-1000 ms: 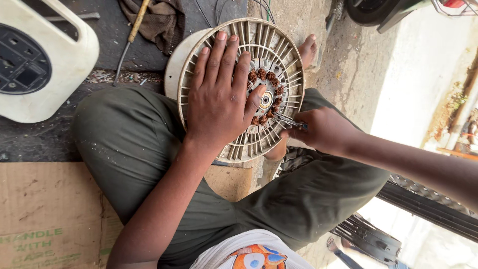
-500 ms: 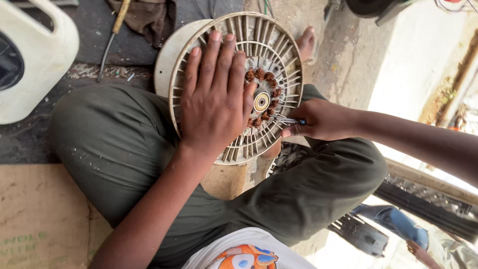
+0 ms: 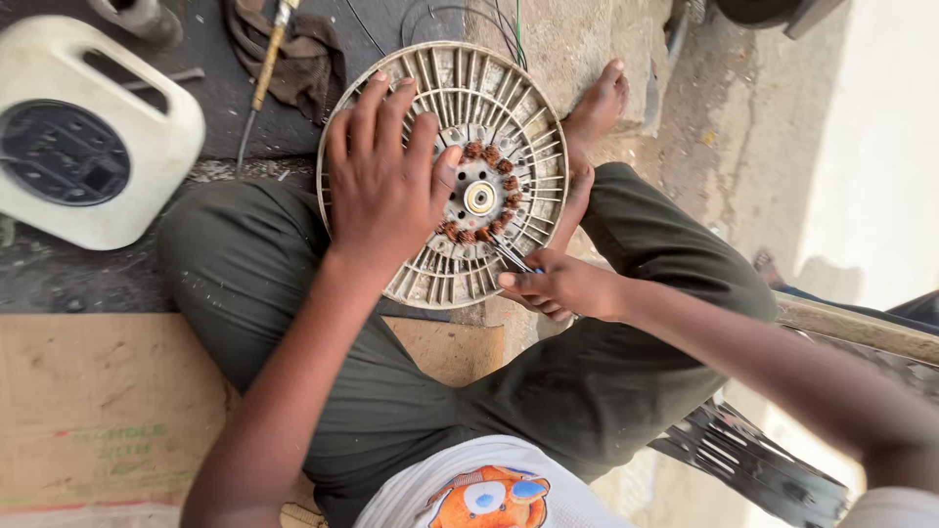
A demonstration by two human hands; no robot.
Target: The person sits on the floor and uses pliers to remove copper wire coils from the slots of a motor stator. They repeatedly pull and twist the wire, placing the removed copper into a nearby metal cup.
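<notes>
A round cream plastic motor disc with radial ribs rests across my crossed legs. A ring of copper coils circles its metal hub. My left hand lies flat on the disc's left half, fingers spread, pressing it down. My right hand grips a thin metal tool at the disc's lower right; its tip reaches the coils near the hub.
A cream plastic case with a dark round inset lies at the upper left. A screwdriver and a dark rag lie behind the disc. Cardboard covers the ground at the lower left. My bare foot rests beyond the disc.
The view has shifted, so the disc sits more central. My left hand stays flat on the disc. My right hand has drawn slightly down and back with the tool.
</notes>
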